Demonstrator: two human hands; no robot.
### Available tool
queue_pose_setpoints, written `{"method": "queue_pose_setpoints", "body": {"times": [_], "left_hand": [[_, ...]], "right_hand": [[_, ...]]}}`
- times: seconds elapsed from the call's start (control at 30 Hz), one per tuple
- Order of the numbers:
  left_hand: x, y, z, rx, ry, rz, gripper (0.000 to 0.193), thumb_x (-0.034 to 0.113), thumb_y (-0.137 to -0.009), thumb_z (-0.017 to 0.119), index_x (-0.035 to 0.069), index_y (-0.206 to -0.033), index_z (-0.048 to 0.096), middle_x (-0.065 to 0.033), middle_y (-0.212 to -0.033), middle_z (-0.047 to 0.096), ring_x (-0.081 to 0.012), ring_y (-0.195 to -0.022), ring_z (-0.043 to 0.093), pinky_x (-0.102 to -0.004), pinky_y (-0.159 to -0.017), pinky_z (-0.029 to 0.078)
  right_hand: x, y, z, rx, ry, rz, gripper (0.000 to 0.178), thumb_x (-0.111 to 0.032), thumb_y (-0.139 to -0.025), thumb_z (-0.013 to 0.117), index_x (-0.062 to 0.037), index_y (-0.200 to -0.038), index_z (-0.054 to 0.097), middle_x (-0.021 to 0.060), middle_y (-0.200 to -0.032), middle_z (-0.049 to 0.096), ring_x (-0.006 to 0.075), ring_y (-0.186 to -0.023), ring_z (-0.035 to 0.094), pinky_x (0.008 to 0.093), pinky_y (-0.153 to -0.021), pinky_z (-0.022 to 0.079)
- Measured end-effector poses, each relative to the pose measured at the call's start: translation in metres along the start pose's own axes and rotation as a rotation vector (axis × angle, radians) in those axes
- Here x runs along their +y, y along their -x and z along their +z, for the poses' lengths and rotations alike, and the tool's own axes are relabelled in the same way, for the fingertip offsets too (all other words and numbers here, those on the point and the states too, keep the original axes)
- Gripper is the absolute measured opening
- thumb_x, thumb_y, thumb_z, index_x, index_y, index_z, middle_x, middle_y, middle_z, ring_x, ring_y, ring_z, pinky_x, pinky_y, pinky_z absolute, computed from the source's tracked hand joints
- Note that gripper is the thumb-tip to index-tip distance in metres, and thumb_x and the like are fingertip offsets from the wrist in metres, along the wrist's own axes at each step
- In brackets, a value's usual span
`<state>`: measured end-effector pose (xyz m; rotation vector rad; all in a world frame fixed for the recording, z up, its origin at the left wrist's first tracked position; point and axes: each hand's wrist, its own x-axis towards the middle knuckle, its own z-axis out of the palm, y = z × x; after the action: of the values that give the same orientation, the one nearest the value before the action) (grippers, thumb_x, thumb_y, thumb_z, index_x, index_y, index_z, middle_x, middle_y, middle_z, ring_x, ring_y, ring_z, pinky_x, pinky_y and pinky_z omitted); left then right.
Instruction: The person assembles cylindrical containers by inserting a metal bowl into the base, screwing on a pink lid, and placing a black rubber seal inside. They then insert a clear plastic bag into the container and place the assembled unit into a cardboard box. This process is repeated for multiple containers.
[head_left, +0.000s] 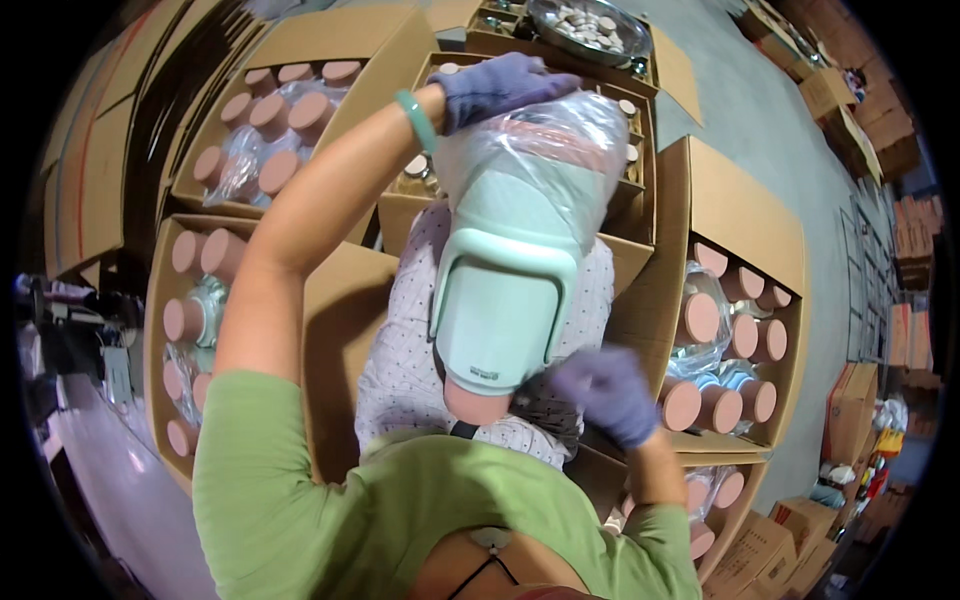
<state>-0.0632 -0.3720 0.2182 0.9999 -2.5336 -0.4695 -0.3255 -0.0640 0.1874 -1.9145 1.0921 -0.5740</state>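
A mint-green tumbler with a big loop handle lies across my lap, its pink base toward me. Clear plastic wrap covers its far end, where something pinkish shows through. My left hand, in a purple-grey glove, rests flat on that wrapped end with its fingers stretched out. Beside the tumbler's base is my right hand, gloved alike and apart from the tumbler. Motion smears its fingers, and whether they hold anything is unclear.
Cartons of pink-based tumblers stand at the left, upper left and right. Ahead, behind the tumbler, is a divided carton of small capped items. A metal bowl with pale round pieces sits beyond it.
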Motion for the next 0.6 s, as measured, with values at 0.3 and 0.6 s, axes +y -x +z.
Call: {"method": "queue_pose_setpoints", "body": {"times": [0.3,0.6], "left_hand": [[0.082,-0.023,-0.037,-0.028,0.831,-0.513,0.055,0.051,-0.098,0.046,0.003,-0.117,0.066,-0.0085,-0.102,0.069,-0.0183,-0.088,0.063,-0.0337,-0.082,0.051],[0.121,0.088,-0.056,0.235,0.284,0.234,0.036,0.020,-0.095,0.042,0.001,-0.107,0.070,-0.0159,-0.115,0.066,-0.0318,-0.116,0.057,-0.0432,-0.105,0.037]], "right_hand": [[0.027,-0.175,-0.123,0.217,-0.828,-0.007,0.040,-0.027,-0.096,0.057,-0.0041,-0.129,0.056,0.0105,-0.127,0.059,0.0159,-0.114,0.056,0.0293,-0.098,0.047],[0.071,-0.075,0.024,0.133,0.222,-0.310,0.048,-0.031,-0.087,0.059,-0.0043,-0.128,0.058,0.0190,-0.132,0.057,0.0323,-0.131,0.044,0.0467,-0.107,0.036]]}}
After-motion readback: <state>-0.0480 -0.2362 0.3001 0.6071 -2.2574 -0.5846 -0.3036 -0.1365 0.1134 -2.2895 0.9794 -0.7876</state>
